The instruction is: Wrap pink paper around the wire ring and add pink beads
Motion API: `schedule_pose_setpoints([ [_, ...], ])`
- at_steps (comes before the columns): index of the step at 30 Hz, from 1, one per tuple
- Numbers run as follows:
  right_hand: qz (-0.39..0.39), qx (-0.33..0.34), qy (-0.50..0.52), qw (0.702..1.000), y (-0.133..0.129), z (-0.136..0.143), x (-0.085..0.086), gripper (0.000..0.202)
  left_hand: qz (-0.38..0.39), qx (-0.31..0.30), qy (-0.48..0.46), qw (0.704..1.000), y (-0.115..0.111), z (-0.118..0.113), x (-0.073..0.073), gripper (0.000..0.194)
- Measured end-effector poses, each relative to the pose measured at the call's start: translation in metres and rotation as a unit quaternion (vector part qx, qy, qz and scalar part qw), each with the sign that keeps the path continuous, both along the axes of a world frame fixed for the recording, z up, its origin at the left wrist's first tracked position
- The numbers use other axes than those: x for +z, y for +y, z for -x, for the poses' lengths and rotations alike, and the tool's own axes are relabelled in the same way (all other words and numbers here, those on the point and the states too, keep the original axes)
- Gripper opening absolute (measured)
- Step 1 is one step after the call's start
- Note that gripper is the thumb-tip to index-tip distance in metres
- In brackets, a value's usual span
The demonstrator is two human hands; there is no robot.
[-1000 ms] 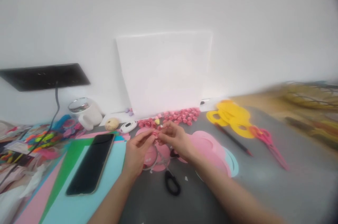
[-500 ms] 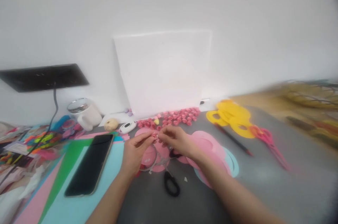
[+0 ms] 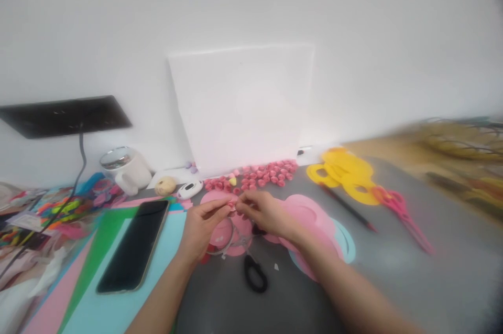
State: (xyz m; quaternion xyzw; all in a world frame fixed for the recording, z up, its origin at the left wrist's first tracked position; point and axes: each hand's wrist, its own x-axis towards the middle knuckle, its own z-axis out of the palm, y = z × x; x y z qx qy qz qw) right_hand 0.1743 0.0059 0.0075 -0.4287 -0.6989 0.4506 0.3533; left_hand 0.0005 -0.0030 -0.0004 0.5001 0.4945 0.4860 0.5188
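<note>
Between my fingertips, above the desk, is a small pink rolled-paper rose (image 3: 232, 205). My left hand (image 3: 201, 226) pinches it from the left with thumb and index finger. From the right, the bent fingers of my right hand (image 3: 264, 212) meet at the same piece and partly cover it. Under my hands lie black-handled scissors (image 3: 255, 275), pale pink paper rounds (image 3: 239, 250) and a clear ring-shaped thing whose kind I cannot make out. Just beyond, many similar pink paper roses (image 3: 271, 172) are heaped in front of a white board (image 3: 243, 108).
A phone (image 3: 135, 245) rests on coloured paper sheets (image 3: 88, 271) at left, with a white mug (image 3: 131, 169) behind. On the right are yellow paper cutouts (image 3: 348, 169), a dark pencil (image 3: 349, 209), pink scissors (image 3: 404, 216) and layered pink paper circles (image 3: 308, 213).
My right fingers have shifted slightly around the paper rose, and both hands stay together in nearly the same place. Everything on the desk lies as before.
</note>
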Motion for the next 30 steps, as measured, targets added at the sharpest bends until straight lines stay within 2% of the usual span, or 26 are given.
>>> schedule_pose_setpoints([
  [5, 0.037, 0.0, 0.025, 0.999, -0.001, 0.001, 0.006, 0.015, -0.004, 0.011, 0.012, 1.0, -0.001, 0.0, 0.001, 0.022],
  [9, 0.131, -0.05, 0.153, 0.978, -0.004, 0.007, 0.012, 0.019, -0.017, 0.061, 0.003, 0.998, 0.0, -0.001, -0.001, 0.027],
  [12, 0.223, -0.065, 0.292, 0.928, -0.009, 0.017, 0.009, 0.023, -0.036, 0.123, 0.01, 0.992, 0.001, -0.002, -0.002, 0.031],
  [16, 0.352, -0.037, 0.438, 0.826, -0.019, 0.033, 0.001, 0.025, -0.075, 0.163, 0.01, 0.984, 0.001, -0.004, -0.003, 0.03],
  [18, 0.394, -0.033, 0.482, 0.781, -0.022, 0.039, 0.0, 0.024, -0.08, 0.168, 0.013, 0.982, 0.0, -0.005, -0.003, 0.03],
  [22, 0.456, -0.071, 0.536, 0.707, -0.021, 0.044, 0.0, 0.019, -0.071, 0.176, 0.027, 0.982, -0.002, -0.006, -0.004, 0.031],
  [26, 0.472, -0.086, 0.575, 0.662, -0.019, 0.043, -0.001, 0.018, -0.069, 0.167, 0.008, 0.983, -0.003, -0.007, -0.005, 0.034],
  [30, 0.485, -0.097, 0.578, 0.649, -0.019, 0.043, -0.001, 0.015, -0.075, 0.17, 0.012, 0.982, -0.003, -0.007, -0.005, 0.034],
])
